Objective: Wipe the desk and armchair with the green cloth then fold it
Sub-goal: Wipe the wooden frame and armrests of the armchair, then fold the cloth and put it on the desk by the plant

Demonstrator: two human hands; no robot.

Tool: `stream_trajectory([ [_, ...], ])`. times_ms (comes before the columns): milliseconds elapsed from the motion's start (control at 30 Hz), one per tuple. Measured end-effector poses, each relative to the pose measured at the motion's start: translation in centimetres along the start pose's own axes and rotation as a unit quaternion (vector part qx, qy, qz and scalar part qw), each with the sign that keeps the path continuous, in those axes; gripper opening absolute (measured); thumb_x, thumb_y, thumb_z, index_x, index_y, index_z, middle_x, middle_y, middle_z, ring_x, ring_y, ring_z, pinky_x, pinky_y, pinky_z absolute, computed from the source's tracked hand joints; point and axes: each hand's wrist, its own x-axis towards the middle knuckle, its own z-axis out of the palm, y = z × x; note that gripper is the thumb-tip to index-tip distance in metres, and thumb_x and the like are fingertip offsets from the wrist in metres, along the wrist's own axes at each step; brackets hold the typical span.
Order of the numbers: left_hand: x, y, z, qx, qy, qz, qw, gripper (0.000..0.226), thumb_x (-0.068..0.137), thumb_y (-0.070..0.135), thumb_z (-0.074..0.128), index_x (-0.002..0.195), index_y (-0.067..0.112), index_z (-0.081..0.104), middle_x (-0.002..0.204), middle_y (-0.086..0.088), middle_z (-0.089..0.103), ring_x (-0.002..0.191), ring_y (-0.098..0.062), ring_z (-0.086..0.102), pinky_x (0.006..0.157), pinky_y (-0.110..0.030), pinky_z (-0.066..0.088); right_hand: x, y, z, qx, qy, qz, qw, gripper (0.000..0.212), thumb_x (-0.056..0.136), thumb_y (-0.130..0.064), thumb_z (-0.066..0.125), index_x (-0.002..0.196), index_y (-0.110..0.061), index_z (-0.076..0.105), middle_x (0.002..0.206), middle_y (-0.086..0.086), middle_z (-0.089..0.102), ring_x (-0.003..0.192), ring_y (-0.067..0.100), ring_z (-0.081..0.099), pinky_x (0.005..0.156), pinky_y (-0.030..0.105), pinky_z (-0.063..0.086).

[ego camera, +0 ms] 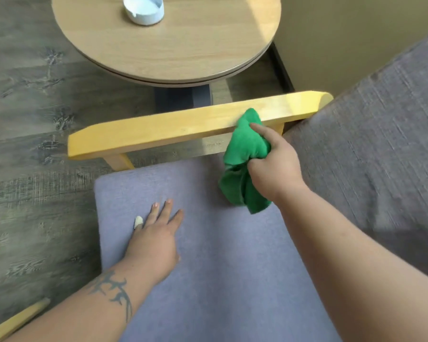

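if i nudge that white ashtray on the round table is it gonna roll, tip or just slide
Probably just slide: the ashtray looks low and wide, sitting flat on the round table, so tipping seems unlikely. It is round only in plan, so rolling is doubtful. The smooth wood top may let it skid easily; it looks like ceramic, so likely breakable if it goes off the edge.

white ashtray (143, 9) at the far edge of view; grey wood-grain floor (30, 99)
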Motion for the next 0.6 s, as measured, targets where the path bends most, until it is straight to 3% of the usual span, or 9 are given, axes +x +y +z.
stream_trajectory([
  [67,-1.3,-0.1,-0.3,-0.137,-0.013,-0.008,0.99,0.079,0.087,0.037,0.07,0.155,0.026,0.031,0.168,-0.002,0.013,0.155,-0.022,0.012,0.123,-0.039,0.015,-2.5,-0.7,-0.5,0.097,-0.06,0.029,0.993,0.053,0.084,0.005,0.064,0.12,-0.034,0.063,0.099,-0.021,0.071,0.092,0.008,0.067,0.083,0.033,0.06],
  [133,-3.3,0.3,-1.9,-0.356,-0.01,-0.036,0.934,0.052,0.091,0.029,0.068,0.14,0.019,0.055,0.147,-0.003,0.054,0.138,-0.017,0.048,0.114,-0.029,0.034,-4.9,-1.2,-1.2,0.2,-0.128,0.068,0.969,0.04,0.079,0.005,0.071,0.107,-0.023,0.065,0.08,-0.021,0.072,0.08,0.009,0.071,0.078,0.037,0.062],
  [200,-6.2,1.1,-4.6,-0.509,-0.012,-0.046,0.86,0.037,0.095,0.027,0.064,0.131,0.025,0.057,0.126,0.005,0.065,0.12,-0.009,0.058,0.105,-0.025,0.039,-7.1,-1.9,-2.2,0.315,-0.187,0.121,0.923,0.04,0.072,0.002,0.069,0.11,-0.009,0.065,0.085,-0.001,0.076,0.082,0.022,0.074,0.079,0.043,0.063],
  [333,-13.1,3.1,-11.0,-0.66,-0.069,0.021,0.747,0.05,0.087,0.05,0.067,0.132,0.028,0.06,0.127,0.008,0.07,0.12,-0.012,0.063,0.109,-0.035,0.043,-12.0,-4.4,-5.1,0.448,-0.315,0.173,0.819,0.04,0.075,0.002,0.061,0.114,0.007,0.065,0.108,0.028,0.07,0.098,0.041,0.07,0.095,0.057,0.055],
  [400,-16.4,4.5,-13.9,-0.665,-0.085,0.065,0.74,0.041,0.086,0.04,0.069,0.123,0.024,0.065,0.121,0.008,0.073,0.115,-0.011,0.068,0.099,-0.03,0.052,-14.2,-6.3,-6.6,0.488,-0.373,0.157,0.773,0.049,0.077,-0.003,0.066,0.125,0.007,0.061,0.121,0.031,0.065,0.109,0.044,0.065,0.103,0.061,0.048],
  [467,-19.2,6.0,-16.3,-0.644,-0.055,0.075,0.759,0.039,0.085,0.033,0.069,0.122,0.021,0.067,0.121,0.006,0.074,0.113,-0.014,0.069,0.099,-0.034,0.054,-16.2,-8.6,-8.4,0.523,-0.41,0.126,0.737,0.058,0.079,-0.016,0.077,0.132,0.0,0.061,0.127,0.026,0.066,0.115,0.041,0.065,0.106,0.06,0.046],
  [533,-21.8,7.2,-18.6,-0.61,0.01,0.077,0.788,0.033,0.089,0.036,0.069,0.12,0.024,0.069,0.119,0.007,0.074,0.112,-0.015,0.069,0.102,-0.043,0.051,-17.9,-11.2,-10.4,0.532,-0.411,0.112,0.732,0.066,0.079,-0.037,0.083,0.133,-0.006,0.063,0.131,0.02,0.067,0.121,0.036,0.064,0.108,0.055,0.048],
  [600,-24.4,8.1,-20.6,-0.568,0.086,0.066,0.816,0.021,0.092,0.039,0.065,0.111,0.032,0.071,0.111,0.016,0.076,0.104,-0.007,0.071,0.099,-0.039,0.052,-19.1,-13.7,-12.9,0.51,-0.395,0.102,0.757,0.083,0.074,-0.051,0.084,0.138,-0.005,0.058,0.14,0.021,0.061,0.132,0.039,0.057,0.108,0.054,0.046],
])
